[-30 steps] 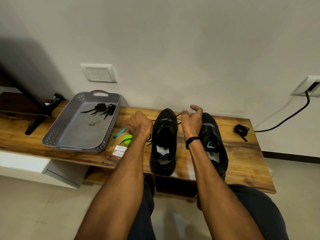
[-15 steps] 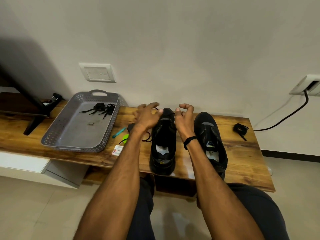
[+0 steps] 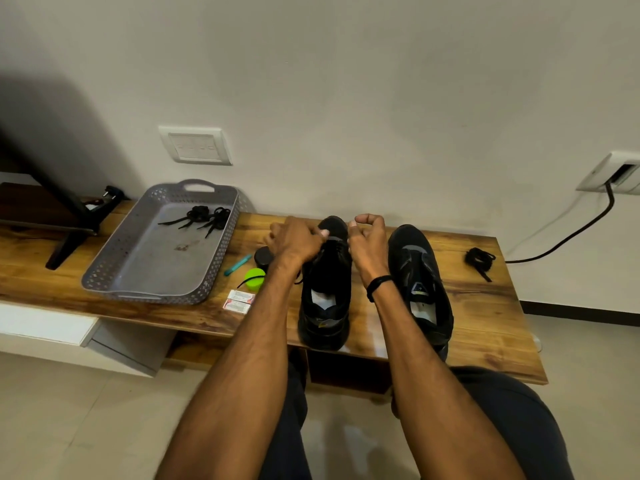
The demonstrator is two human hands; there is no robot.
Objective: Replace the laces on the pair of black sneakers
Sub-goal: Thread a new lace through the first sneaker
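Observation:
Two black sneakers stand on the wooden bench (image 3: 485, 306), toes toward the wall. The left sneaker (image 3: 325, 306) has a black lace (image 3: 297, 280) threaded near its toe, with a loose end trailing under my left wrist. My left hand (image 3: 294, 242) and my right hand (image 3: 367, 249) are both at that sneaker's front eyelets, fingers curled and thumbs pinching the lace. The right sneaker (image 3: 420, 282) stands beside my right wrist with no lace visible in it.
A grey perforated tray (image 3: 114, 271) at the left holds two bundled black laces (image 3: 207, 216). Between the tray and the left sneaker lie a teal pen (image 3: 237, 265), a black jar (image 3: 262, 256), a green lid (image 3: 255, 278) and small packets (image 3: 239, 301). Another lace bundle (image 3: 479, 258) lies far right.
Both hands were apart with the lace stretched between them. They have come together over the left sneaker's toe and now work at the front eyelets.

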